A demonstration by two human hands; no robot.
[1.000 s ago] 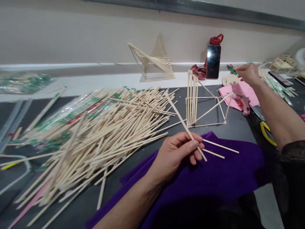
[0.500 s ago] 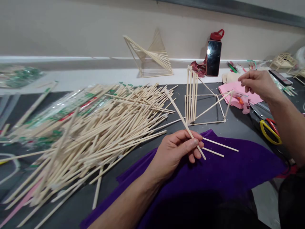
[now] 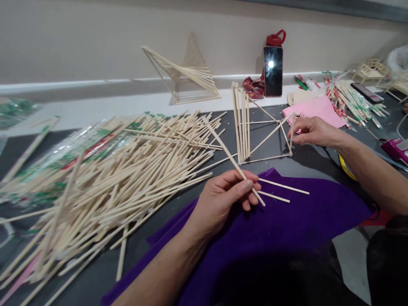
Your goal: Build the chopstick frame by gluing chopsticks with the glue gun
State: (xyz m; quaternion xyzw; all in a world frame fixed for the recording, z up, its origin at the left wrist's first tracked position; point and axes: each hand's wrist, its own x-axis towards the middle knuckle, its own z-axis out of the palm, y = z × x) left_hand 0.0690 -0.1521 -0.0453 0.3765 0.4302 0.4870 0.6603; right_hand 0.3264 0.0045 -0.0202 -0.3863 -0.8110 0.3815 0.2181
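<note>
My left hand (image 3: 231, 189) pinches a thin wooden stick (image 3: 223, 144) between thumb and fingers, above purple cloth (image 3: 287, 221). Whitish stuff shows at that stick's upper end. Two more sticks (image 3: 283, 185) poke out to the right from behind the fingers; whether the hand holds them is hidden. Past it stands an open stick frame (image 3: 267, 159), with several upright sticks close together on its left side. At the frame's right corner, my right hand (image 3: 310, 131) has thumb and fingertips closed on the slanted upright. A large heap of loose sticks (image 3: 143, 182) lies to the left.
Plastic packets of sticks (image 3: 73, 148) lie at the far left. A twisted stick model (image 3: 188, 80) and a phone (image 3: 273, 72) stand against the wall. Pink paper (image 3: 328, 111), bundled sticks (image 3: 360, 102), a yellow handle (image 3: 347, 166) and a purple glue gun (image 3: 395, 148) are right.
My right hand has come down and left to the frame's right corner, and that upright now leans less. My left hand keeps its stick. The view has turned slightly right.
</note>
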